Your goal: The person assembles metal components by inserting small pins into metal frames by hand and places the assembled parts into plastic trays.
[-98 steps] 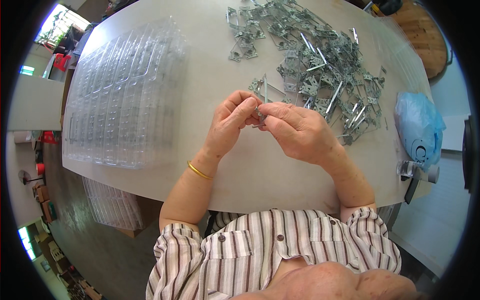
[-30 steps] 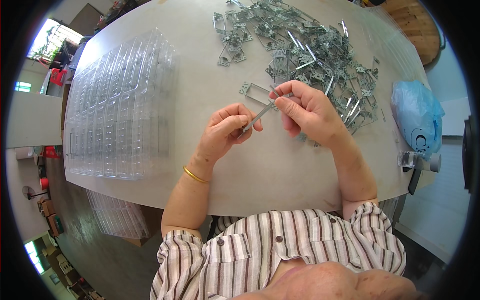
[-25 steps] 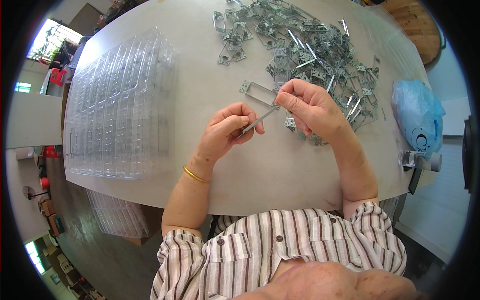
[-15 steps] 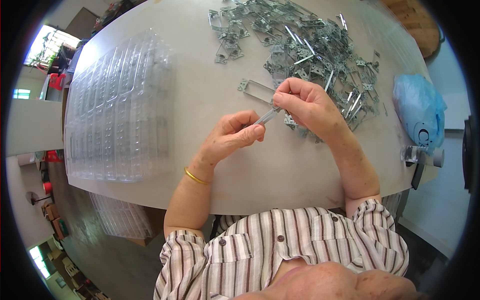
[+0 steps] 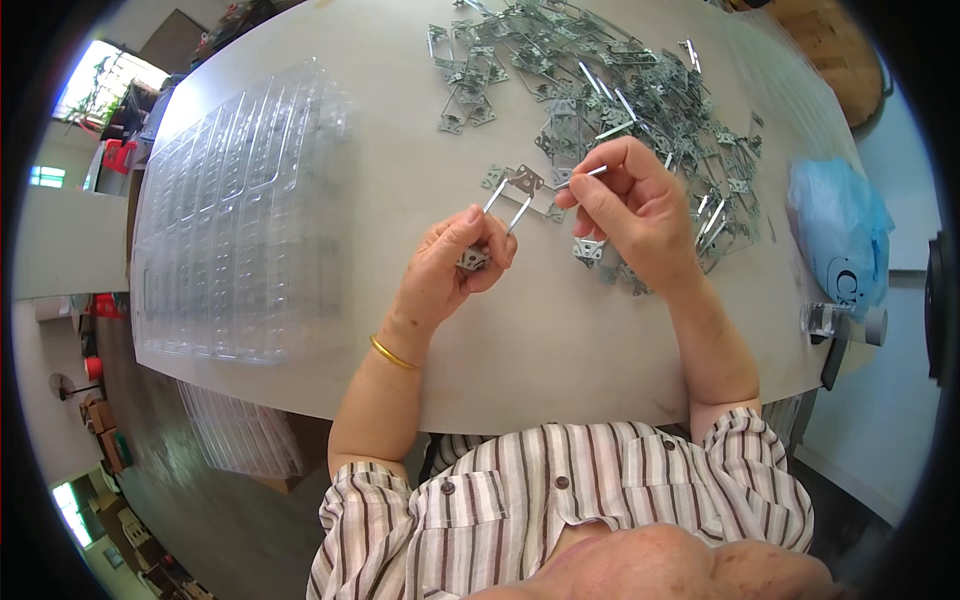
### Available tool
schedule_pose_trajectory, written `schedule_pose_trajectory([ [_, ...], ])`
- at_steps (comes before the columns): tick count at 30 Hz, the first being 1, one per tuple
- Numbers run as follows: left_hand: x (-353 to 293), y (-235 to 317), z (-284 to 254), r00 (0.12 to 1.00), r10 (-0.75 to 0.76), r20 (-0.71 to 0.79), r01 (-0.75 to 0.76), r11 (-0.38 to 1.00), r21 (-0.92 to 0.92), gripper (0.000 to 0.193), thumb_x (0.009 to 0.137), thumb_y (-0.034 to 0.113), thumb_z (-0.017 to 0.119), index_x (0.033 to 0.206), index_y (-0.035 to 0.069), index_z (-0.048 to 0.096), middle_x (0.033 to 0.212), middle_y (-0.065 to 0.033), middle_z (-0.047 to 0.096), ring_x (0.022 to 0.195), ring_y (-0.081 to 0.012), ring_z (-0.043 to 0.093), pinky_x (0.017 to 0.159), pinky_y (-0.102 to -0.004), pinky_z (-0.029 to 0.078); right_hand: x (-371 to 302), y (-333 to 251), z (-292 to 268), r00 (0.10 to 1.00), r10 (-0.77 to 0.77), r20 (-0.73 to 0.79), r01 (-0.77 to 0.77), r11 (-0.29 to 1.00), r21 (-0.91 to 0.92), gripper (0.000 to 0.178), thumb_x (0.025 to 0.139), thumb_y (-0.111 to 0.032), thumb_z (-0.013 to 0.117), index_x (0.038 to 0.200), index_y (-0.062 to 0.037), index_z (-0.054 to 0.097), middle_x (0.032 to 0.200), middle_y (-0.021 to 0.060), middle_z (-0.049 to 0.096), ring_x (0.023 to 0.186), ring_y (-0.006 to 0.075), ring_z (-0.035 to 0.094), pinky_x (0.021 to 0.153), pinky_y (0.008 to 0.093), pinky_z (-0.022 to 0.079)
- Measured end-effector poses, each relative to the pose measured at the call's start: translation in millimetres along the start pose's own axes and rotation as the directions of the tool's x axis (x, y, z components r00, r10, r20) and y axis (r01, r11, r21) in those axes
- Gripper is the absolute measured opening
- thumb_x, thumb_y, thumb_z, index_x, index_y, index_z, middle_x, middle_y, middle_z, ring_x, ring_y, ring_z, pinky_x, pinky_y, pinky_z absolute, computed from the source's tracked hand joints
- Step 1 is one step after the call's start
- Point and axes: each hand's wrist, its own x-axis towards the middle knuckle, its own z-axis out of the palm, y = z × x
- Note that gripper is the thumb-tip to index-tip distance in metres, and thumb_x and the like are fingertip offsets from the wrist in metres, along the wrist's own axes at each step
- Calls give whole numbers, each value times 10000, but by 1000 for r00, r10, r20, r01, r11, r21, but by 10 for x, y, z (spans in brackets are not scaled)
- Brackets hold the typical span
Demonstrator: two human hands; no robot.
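In my left hand (image 5: 455,252) a shiny metal bracket frame (image 5: 526,180) is gripped at its near end, with two slim side bars running up to a punched end plate. My right hand (image 5: 630,200) pinches a short, thin metal strip (image 5: 596,171) between thumb and fingers, just right of the frame's far end and apart from it. Behind the held frame, another metal bracket (image 5: 494,177) lies on the table, partly hidden. Beneath the right hand a small punched plate (image 5: 589,251) rests at the near edge of the heap.
A large heap of metal brackets (image 5: 560,60) spreads over the far right of the table (image 5: 400,180). Stacked clear plastic trays (image 5: 235,220) stand at the left. A blue plastic bag (image 5: 840,230) and a clear bottle (image 5: 845,324) are by the right edge.
My hands have moved apart. The bracket frame in my left hand has tilted upright and now shows its two bars and end plate. My right hand has drawn away, holding the strip.
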Motion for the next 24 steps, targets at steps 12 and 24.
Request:
schedule_pose_trajectory([
  [12, -22, 15, -23, 1000, 26, 7, -25, 996, -88, 543, 1095, 343, 334, 762, 1, 593, 758, -113, 530, 483, -76, 319, 423, -216, 266, 58, 187, 43, 787, -598, 150, 570, 611, -549, 144, 854, 7, 746, 963, -25, 657, 865, 96, 709, 689, 157, 696, 562, 266, 547],
  [24, -44, 7, -34, 994, 12, 109, 3, 991, -131, 546, 1076, 348, 362, 719, -8, 572, 758, -118, 519, 469, -65, 288, 402, -220, 278, 47, 290, 88, 752, -625, 208, 651, 654, -386, 241, 823, 71, 723, 993, -13, 575, 1038, 152, 709, 762, 189, 723, 667, 277, 597],
])
